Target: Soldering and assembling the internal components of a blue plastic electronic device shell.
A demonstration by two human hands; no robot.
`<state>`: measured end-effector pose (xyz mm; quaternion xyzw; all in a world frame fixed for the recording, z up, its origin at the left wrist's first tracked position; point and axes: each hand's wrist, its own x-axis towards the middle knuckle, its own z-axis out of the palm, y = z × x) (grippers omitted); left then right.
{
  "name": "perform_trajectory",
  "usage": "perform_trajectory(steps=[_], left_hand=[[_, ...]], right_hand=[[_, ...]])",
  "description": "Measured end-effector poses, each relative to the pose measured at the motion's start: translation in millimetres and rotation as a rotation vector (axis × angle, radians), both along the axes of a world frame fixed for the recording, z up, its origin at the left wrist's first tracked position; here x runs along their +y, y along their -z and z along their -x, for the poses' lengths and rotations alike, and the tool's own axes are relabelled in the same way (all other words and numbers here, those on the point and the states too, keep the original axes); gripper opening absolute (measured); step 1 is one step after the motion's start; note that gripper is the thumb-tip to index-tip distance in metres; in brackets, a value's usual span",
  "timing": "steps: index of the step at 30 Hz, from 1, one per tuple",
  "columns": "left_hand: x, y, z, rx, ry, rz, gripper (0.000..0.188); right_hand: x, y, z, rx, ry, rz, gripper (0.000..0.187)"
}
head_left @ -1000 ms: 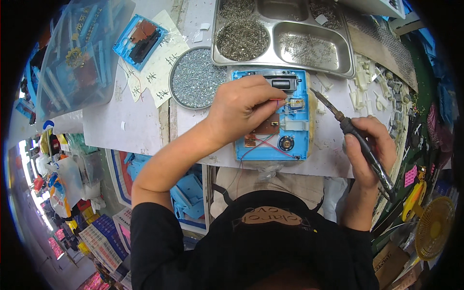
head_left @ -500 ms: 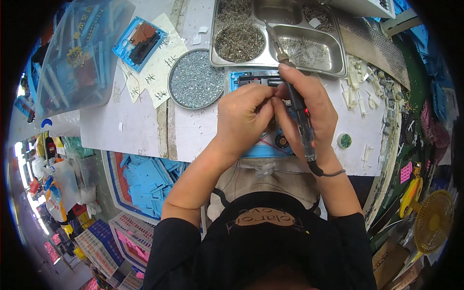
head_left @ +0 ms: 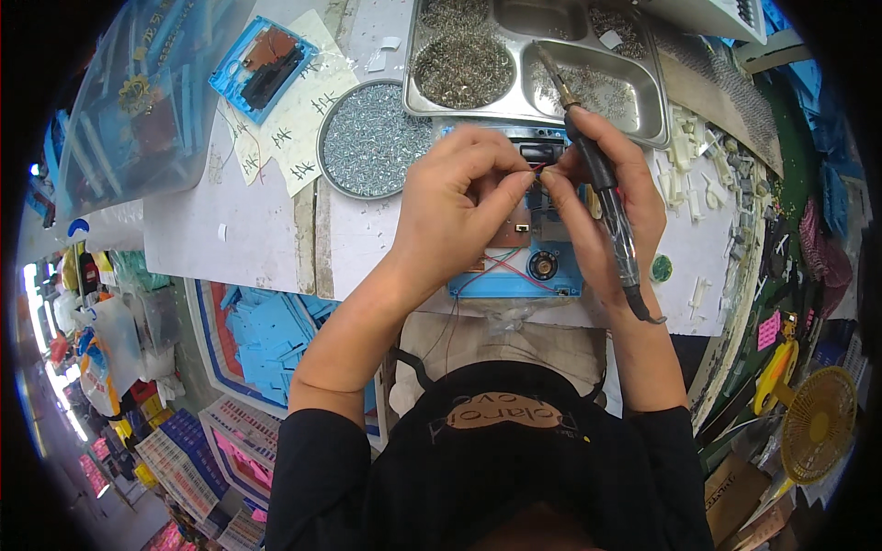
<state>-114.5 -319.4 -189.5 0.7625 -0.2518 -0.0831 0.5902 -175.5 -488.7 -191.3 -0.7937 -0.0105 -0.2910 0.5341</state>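
1. The blue plastic housing (head_left: 514, 266) lies flat at the near table edge, directly under both hands, which puts its open inside squarely below my view.
2. My left hand (head_left: 455, 207) is pinched narrow, fingertips closed on thin red wires (head_left: 528, 171) above the brown circuit board (head_left: 511, 231), apparently to steady them.
3. My right hand (head_left: 606, 216) meets it fingertip to fingertip while the soldering iron (head_left: 597, 174) is parked along the palm, tip pointing away over the steel tray (head_left: 643, 106), clear of the work.
4. Whether the right fingertips actually grip the wires, I cannot tell.
5. The round dish of screws (head_left: 372, 142) sits just left of the housing, within reach.
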Motion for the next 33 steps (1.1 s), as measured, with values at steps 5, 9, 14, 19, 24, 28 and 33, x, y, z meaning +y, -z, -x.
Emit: perform_trajectory(steps=[5, 9, 14, 19, 24, 28, 33], left_hand=[[-2, -5, 2, -0.022, -0.011, -0.098, 0.009], [-8, 4, 4, -0.102, -0.052, -0.105, 0.01], [-11, 11, 2, -0.151, -0.072, -0.156, 0.008], [-11, 12, 1, -0.121, -0.083, -0.135, 0.008], [-11, 12, 0, -0.124, -0.089, -0.142, 0.009], [-10, 13, -1, -0.156, -0.092, -0.166, 0.009], [-11, 14, -1, -0.135, -0.091, -0.152, 0.009]], right_hand=[[-2, 2, 2, 0.017, -0.031, 0.064, 0.056], [-15, -5, 14, -0.007, -0.004, 0.124, 0.054], [-50, -16, 49, 0.065, -0.021, 0.233, 0.042], [-53, -15, 57, 0.023, -0.127, 0.144, 0.03], [-48, -17, 46, 0.012, -0.231, 0.26, 0.032], [-45, -17, 42, 0.018, -0.242, 0.288, 0.032], [-43, -16, 40, 0.009, -0.249, 0.28, 0.032]])
